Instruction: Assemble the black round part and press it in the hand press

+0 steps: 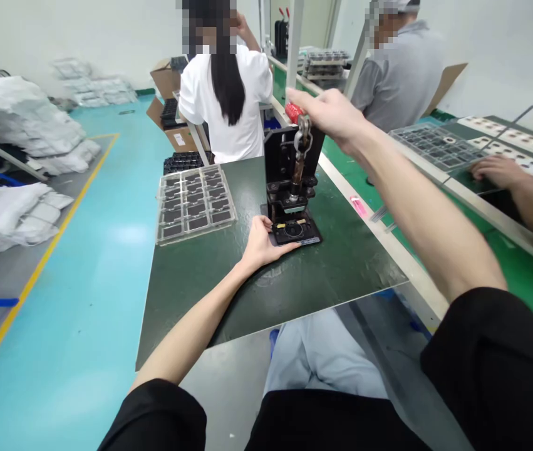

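Note:
A black hand press (289, 166) stands upright on the dark green tabletop (191, 288). My right hand (334, 116) is wrapped round its red handle (293, 113) at the top. Down at the base, my left hand (263, 243) rests at the left and front edge of the base plate (315, 240), thumb stretched along the front and fingers bent at the side. On the base lies a black part with a round ring (293, 230), under the raised press head. A clear tray (195, 203) with dark flat pieces in its compartments lies left of the press.
A person in white (233, 94) is beyond the table, near cardboard boxes (184, 138). Another person in grey (400, 69) stands at the right back. A co-worker's hand (498, 170) rests by trays on the right bench. A pink item (357, 205) lies on the right rail.

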Available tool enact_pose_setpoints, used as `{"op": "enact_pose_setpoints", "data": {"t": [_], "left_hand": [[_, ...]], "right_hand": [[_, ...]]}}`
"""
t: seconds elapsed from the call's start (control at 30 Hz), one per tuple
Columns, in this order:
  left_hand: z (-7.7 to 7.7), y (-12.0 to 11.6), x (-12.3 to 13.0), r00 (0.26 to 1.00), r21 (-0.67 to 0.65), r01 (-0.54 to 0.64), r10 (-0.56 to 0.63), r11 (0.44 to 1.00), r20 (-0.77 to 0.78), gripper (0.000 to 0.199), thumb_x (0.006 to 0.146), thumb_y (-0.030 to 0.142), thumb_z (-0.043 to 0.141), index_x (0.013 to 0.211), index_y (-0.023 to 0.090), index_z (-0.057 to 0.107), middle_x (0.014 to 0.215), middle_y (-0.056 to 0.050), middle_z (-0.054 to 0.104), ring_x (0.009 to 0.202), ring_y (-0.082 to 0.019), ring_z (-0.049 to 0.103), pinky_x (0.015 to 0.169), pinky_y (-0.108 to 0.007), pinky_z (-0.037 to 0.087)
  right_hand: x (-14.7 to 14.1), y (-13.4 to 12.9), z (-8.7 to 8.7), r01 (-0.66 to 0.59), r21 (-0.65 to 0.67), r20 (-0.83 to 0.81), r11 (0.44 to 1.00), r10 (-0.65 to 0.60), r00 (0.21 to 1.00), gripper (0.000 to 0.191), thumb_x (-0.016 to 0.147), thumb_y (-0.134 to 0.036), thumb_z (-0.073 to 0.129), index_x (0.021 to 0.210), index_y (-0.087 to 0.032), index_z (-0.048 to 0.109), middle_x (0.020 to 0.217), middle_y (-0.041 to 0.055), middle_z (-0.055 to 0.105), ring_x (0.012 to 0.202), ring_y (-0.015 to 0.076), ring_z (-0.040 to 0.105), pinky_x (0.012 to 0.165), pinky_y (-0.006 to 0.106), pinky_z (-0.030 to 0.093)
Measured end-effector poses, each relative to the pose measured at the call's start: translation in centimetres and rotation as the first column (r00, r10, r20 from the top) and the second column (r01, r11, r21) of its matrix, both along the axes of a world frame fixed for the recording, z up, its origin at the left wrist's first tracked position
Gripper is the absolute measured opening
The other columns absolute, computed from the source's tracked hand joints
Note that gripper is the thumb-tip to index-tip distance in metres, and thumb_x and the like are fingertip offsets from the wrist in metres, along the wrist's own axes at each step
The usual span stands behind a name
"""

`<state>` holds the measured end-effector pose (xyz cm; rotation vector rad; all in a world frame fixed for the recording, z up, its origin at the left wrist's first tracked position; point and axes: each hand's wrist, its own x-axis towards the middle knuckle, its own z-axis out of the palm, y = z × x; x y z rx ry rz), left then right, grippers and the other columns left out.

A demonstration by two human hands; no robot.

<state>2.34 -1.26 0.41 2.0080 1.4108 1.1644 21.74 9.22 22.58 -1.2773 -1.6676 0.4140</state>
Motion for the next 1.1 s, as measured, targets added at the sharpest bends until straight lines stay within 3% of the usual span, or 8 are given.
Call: {"op": "enact_pose_setpoints", "data": {"t": [0.07, 0.17, 0.27, 0.37, 0.5, 0.7, 1.1], "left_hand": [[0.0, 0.0, 0.0, 1.000, -0.003, -0.001, 0.001, 1.000, 0.005, 0.080, 0.058, 0.056, 0.096, 0.100, 0.024, 0.036, 0.097, 0.001, 0.045, 0.088, -0.017, 0.055, 0.078, -0.034, 0.051], [0.0, 0.1, -0.1, 1.000, -0.001, -0.003, 0.003, 1.000, 0.011, 0.079, 0.058, 0.056, 0.095, 0.100, 0.024, 0.036, 0.096, 0.002, 0.044, 0.088, -0.017, 0.054, 0.078, -0.034, 0.050], [-0.1, 0.2, -0.3, 1.000, 0.009, 0.006, -0.006, 1.000, 0.010, 0.076, 0.059, 0.049, 0.095, 0.100, 0.024, 0.036, 0.095, 0.002, 0.044, 0.086, -0.017, 0.054, 0.077, -0.033, 0.051], [-0.3, 0.4, -0.5, 1.000, 0.040, 0.010, -0.010, 0.999, 0.002, 0.069, 0.060, 0.039, 0.091, 0.100, 0.024, 0.036, 0.095, 0.001, 0.044, 0.084, -0.016, 0.053, 0.076, -0.033, 0.051], [-0.3, 0.7, -0.7, 1.000, 0.053, 0.019, -0.020, 0.998, 0.004, 0.066, 0.057, 0.035, 0.086, 0.098, 0.025, 0.036, 0.096, 0.001, 0.044, 0.083, -0.017, 0.053, 0.075, -0.034, 0.053], [-0.2, 1.0, -1.1, 1.000, 0.080, 0.021, -0.021, 0.997, 0.002, 0.064, 0.057, 0.038, 0.085, 0.097, 0.024, 0.037, 0.095, 0.000, 0.044, 0.080, -0.016, 0.051, 0.075, -0.035, 0.054], [0.3, 1.7, -1.9, 0.998, 0.089, 0.028, -0.023, 0.996, -0.061, 0.064, 0.060, 0.046, 0.086, 0.098, 0.024, 0.040, 0.096, -0.001, 0.045, 0.083, -0.019, 0.052, 0.078, -0.038, 0.054]], "right_hand": [[1.0, -1.4, -3.1, 0.154, 0.060, -0.086, 0.986, -0.149, 0.985, 0.052, 0.102, -0.059, 0.054, 0.076, -0.016, 0.066, 0.070, 0.0007, 0.058, 0.081, 0.0166, 0.062, 0.083, 0.035, 0.051], [1.5, -6.7, -9.3, 0.313, 0.158, -0.130, 0.936, -0.295, 0.947, 0.048, 0.103, -0.060, 0.052, 0.080, -0.019, 0.064, 0.077, 0.0034, 0.062, 0.084, 0.0194, 0.062, 0.082, 0.035, 0.050], [-0.3, -12.1, -15.3, 0.324, 0.049, 0.097, 0.945, -0.328, 0.940, 0.042, 0.094, -0.061, 0.066, 0.080, -0.021, 0.063, 0.085, 0.0083, 0.068, 0.088, 0.0249, 0.062, 0.085, 0.040, 0.050], [-2.8, -14.7, -18.1, 0.302, -0.069, 0.351, 0.951, -0.261, 0.899, 0.046, 0.089, -0.062, 0.072, 0.093, -0.018, 0.065, 0.098, 0.0155, 0.071, 0.097, 0.0323, 0.062, 0.089, 0.045, 0.049], [-4.4, -14.5, -16.9, 0.316, -0.121, 0.549, 0.941, -0.201, 0.812, 0.053, 0.094, -0.063, 0.064, 0.105, -0.011, 0.067, 0.106, 0.0233, 0.070, 0.107, 0.0396, 0.061, 0.092, 0.050, 0.047], [-5.4, -13.2, -14.5, 0.283, -0.196, 0.660, 0.939, -0.087, 0.746, 0.060, 0.103, -0.058, 0.049, 0.112, -0.001, 0.068, 0.112, 0.0312, 0.070, 0.110, 0.0397, 0.061, 0.093, 0.048, 0.047], [-4.9, -12.7, -13.0, 0.152, -0.255, 0.691, 0.955, 0.070, 0.719, 0.031, 0.104, -0.026, 0.048, 0.110, -0.008, 0.073, 0.113, 0.0201, 0.076, 0.113, 0.0314, 0.064, 0.095, 0.039, 0.048]]}}
